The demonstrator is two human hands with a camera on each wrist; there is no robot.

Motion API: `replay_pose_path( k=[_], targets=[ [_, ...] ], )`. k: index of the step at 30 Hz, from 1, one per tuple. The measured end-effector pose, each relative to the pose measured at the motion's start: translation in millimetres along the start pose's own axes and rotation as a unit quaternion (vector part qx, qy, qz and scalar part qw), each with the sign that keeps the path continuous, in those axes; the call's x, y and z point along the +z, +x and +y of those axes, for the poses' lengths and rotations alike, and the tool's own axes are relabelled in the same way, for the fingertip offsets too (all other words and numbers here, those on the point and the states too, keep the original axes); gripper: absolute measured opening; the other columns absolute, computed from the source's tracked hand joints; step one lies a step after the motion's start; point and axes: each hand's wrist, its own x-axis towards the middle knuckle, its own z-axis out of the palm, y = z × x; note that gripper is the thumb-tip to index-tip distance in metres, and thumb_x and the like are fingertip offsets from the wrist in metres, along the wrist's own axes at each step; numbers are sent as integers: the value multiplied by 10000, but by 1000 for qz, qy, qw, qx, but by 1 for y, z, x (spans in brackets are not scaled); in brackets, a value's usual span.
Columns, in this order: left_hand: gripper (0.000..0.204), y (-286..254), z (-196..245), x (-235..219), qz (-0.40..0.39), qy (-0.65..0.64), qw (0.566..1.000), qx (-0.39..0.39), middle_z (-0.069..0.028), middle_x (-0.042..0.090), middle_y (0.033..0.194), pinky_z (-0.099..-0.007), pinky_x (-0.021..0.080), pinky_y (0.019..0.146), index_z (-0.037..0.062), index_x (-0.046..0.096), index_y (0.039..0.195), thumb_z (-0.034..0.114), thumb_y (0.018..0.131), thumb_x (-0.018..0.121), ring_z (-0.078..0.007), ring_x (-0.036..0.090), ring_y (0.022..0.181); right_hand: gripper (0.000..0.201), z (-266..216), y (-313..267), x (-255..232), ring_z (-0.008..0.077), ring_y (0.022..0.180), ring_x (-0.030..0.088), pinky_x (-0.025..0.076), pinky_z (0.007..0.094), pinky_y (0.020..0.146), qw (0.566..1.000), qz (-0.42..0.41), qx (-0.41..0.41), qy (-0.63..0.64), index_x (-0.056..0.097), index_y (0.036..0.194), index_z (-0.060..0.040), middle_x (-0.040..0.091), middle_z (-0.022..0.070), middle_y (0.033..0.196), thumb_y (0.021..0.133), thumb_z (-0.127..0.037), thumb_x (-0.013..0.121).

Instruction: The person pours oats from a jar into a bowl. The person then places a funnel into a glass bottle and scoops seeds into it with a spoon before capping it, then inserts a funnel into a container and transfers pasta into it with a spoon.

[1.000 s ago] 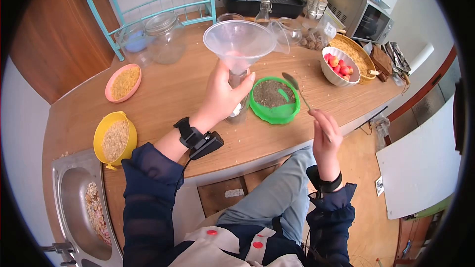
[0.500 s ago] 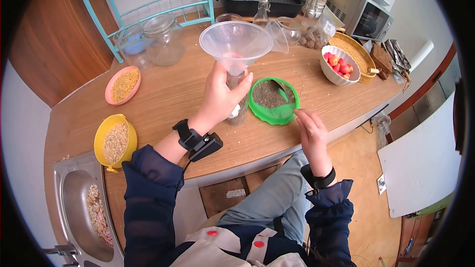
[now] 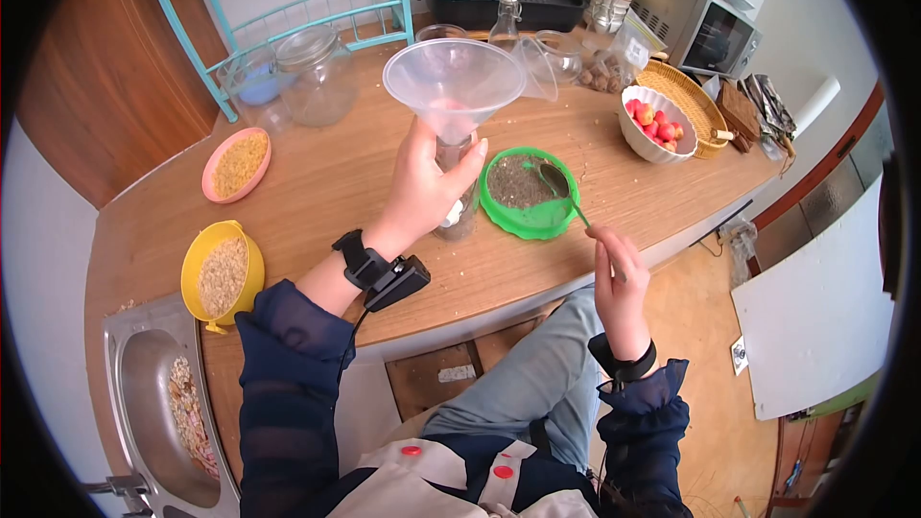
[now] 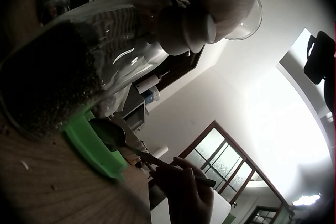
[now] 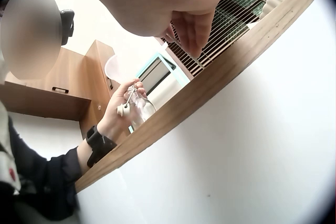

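The wooden desk (image 3: 326,173) runs across the room, its near left corner taken up by a sink (image 3: 144,379). Along that left side sit a yellow bowl (image 3: 195,264) and a pink dish (image 3: 207,173), both holding pale food.

Toward the middle, near the front edge, the left hand (image 3: 427,182) grips the neck of an upright glass bottle (image 3: 466,226), partly filled with dark grains; a wide funnel (image 3: 451,77) sits at its mouth. A slack grip or a knock on the broad rim could tip the funnel or rock the bottle. Just right of it, a green dish (image 3: 537,227) holds more of the dark grains. The right hand (image 3: 624,278) pinches a spoon (image 3: 554,179) by its handle, the spoon's head over this dish; an overfull scoop or a tilted handle could scatter grains, and leaning on the dish's rim could tip it.

As for edges, bare wood lies between the pink dish and the bottle, giving sideways room. The front edge passes close below the bottle and green dish, with the right hand out beyond it. Further right, toward the back edge, a white bowl (image 3: 662,151) of red fruit limits a wide swing.
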Motion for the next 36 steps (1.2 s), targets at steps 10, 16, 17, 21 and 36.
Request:
replay_pose_path(
  k=[10,16,17,21,36],
  targets=[
    [297,0,-1,-1,-1,9,1000,6,-1,508,765,-238,410,629,35,418,1032,58,780,573,-79,488,687,168,-12,-9,16,280,749,589,471,320,652,999,-19,-22,-12,586,899,3,597,151,835,732,27,583],
    [292,0,1,0,1,1,1000,5,-1,507,752,-240,410,627,34,418,1028,60,781,572,-81,487,683,190,-13,-12,33,277,771,592,470,313,672,1000,-18,-2,20,590,926,-6,603,143,857,738,20,580],
    [292,1,0,-1,1,2,1000,4,-1,507,752,-240,410,627,34,418,1028,60,781,572,-81,487,683,191,-14,-12,35,276,778,593,469,311,681,999,-16,11,28,589,933,-6,604,142,865,744,14,576],
    [292,1,-1,-1,-4,21,1000,2,-3,507,753,-242,409,628,32,417,1028,67,783,573,-81,487,686,158,-19,-10,35,239,801,597,456,295,718,996,-25,53,62,589,927,11,624,127,854,779,10,533],
    [309,0,-2,-1,1,17,1000,5,-10,511,770,-247,414,640,26,411,1038,77,782,577,-89,496,701,213,-34,-11,34,297,858,587,458,327,741,994,-51,65,73,556,994,17,589,181,937,790,-45,543]
  ],
)
